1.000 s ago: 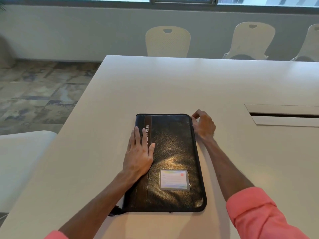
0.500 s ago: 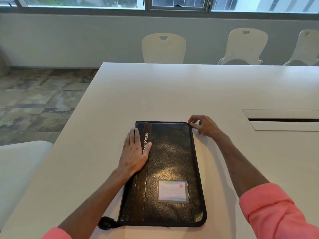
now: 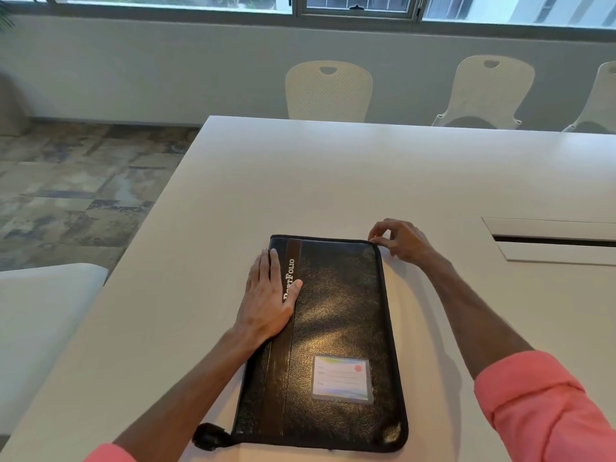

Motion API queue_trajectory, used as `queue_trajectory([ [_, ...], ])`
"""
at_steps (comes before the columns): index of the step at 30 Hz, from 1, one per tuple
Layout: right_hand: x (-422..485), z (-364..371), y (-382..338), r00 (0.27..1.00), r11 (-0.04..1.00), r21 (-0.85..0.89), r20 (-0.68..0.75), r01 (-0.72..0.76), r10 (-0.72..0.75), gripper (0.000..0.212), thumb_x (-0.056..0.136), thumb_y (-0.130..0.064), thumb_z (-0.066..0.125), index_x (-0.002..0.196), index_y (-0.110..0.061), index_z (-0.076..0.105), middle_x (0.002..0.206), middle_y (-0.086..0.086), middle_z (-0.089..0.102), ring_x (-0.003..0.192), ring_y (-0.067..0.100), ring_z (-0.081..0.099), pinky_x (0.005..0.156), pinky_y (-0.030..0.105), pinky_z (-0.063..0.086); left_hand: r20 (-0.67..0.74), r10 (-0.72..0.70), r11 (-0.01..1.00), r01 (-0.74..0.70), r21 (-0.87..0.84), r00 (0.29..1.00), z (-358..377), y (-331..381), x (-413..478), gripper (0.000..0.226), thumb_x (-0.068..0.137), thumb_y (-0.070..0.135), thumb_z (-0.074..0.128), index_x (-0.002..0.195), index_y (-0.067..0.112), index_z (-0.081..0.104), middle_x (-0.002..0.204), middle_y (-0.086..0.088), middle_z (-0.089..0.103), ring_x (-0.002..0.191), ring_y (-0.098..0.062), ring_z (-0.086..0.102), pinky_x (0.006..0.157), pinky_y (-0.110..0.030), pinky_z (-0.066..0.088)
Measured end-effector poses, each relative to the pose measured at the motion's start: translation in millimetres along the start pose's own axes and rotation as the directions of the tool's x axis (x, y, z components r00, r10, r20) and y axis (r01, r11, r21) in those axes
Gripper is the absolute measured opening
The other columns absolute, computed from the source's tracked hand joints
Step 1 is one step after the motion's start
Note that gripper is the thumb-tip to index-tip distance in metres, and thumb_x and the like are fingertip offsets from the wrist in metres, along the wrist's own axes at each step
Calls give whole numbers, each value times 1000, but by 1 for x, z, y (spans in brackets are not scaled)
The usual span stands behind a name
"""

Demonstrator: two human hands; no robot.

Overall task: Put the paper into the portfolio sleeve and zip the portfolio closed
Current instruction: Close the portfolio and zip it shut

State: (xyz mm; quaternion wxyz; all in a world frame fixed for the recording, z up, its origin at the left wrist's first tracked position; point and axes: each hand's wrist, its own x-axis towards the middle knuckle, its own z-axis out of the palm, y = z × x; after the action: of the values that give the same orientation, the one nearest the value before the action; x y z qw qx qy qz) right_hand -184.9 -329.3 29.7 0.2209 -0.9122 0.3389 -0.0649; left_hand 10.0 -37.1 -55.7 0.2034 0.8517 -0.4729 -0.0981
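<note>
Your left hand [image 3: 271, 301] lies flat and wide, fingers together, pressing on the spine side of the black portfolio [image 3: 336, 331] just left of centre frame; that weight looks meant to pin the case so it does not slide while the zip is pulled. Your right hand [image 3: 401, 243] sits at the portfolio's upper right corner, right of centre, with thumb and forefinger drawn narrow into a pinch at the edge, the other fingers curled. You seem to be gripping the zipper pull there, though the pull itself is too small to make out.

Both forearms reach up from the bottom of the frame, pink sleeves [image 3: 546, 405] pushed back, the right wrist bent inward toward the corner. Lying closed on the white table [image 3: 333, 181], the portfolio has its label window [image 3: 341, 378] toward the lower middle and a dark tab [image 3: 208, 435] at its lower left corner. No paper shows, so it is presumably inside already.
</note>
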Motion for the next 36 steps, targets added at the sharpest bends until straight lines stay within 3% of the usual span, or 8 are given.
queue_trajectory([
  [6, 2, -4, 0, 999, 1000, -19, 44, 15, -14, 12, 103, -34, 74, 105, -23, 78, 113, -8, 75, 81, 20, 69, 90, 53, 62, -35, -5, 1000, 4, -30, 999, -1, 1, -1, 95, 109, 68, 34, 174, 15, -9, 184, -8, -4, 171, -23, -5, 137, -39, 1],
  [12, -1, -6, 5, 997, 999, 51, 80, 4, -8, 13, 103, -31, 75, 103, -18, 76, 114, -7, 72, 76, 29, 77, 84, 56, 65, -74, -39, 997, 34, -62, 997, -2, 3, -5, 96, 105, 72, 34, 175, 17, -1, 184, -6, 5, 170, -22, 6, 139, -42, 10],
  [20, 9, -4, -10, 994, 997, -9, 76, 74, -73, 11, 104, -33, 72, 104, -23, 76, 113, -11, 75, 75, 26, 76, 85, 52, 65, -4, -1, 999, 1, -32, 1000, -1, -4, -2, 98, 107, 72, 33, 174, 17, -12, 183, -7, -9, 171, -23, -7, 138, -42, 2],
  [25, 2, -3, 1, 997, 996, 69, 57, 51, -55, 10, 104, -28, 72, 103, -19, 75, 113, -7, 74, 74, 28, 76, 86, 55, 63, -45, -15, 999, 13, -52, 999, -3, -1, -6, 97, 107, 69, 39, 175, 16, -7, 184, -6, -5, 171, -24, -2, 139, -45, 7],
  [28, -7, 5, 7, 999, 995, 88, -3, 50, -49, 9, 105, -25, 71, 105, -17, 75, 111, -4, 73, 79, 27, 74, 88, 56, 61, -154, 138, 990, -137, 17, 978, -9, 9, 6, 97, 106, 50, 50, 174, 17, -12, 183, -4, -15, 170, -20, -14, 138, -44, -5],
  [31, -15, 14, 4, 995, 997, 74, -93, 27, -20, 9, 106, -24, 68, 107, -18, 75, 110, -4, 71, 88, 26, 68, 89, 52, 59, -93, 292, 956, -294, -2, 952, -15, 46, 53, 84, 106, 35, 51, 175, 22, 5, 183, -5, 7, 170, -19, -7, 139, -48, -2],
  [34, -19, 17, 2, 993, 997, 77, -117, 20, -11, 11, 107, -25, 66, 108, -18, 74, 112, -3, 72, 90, 24, 68, 89, 51, 60, 41, 207, 977, -205, -57, 977, -11, 77, 90, 56, 114, 45, 44, 163, 19, 39, 168, -9, 38, 166, -29, 21, 137, -47, 13],
  [36, -20, 15, 4, 992, 996, 77, -125, 33, -23, 12, 108, -24, 66, 107, -15, 74, 112, -2, 73, 93, 24, 70, 89, 51, 61, 33, 193, 981, -192, -30, 981, -3, 78, 93, 48, 114, 50, 44, 149, 18, 51, 151, -7, 50, 150, -28, 43, 131, -45, 29],
])
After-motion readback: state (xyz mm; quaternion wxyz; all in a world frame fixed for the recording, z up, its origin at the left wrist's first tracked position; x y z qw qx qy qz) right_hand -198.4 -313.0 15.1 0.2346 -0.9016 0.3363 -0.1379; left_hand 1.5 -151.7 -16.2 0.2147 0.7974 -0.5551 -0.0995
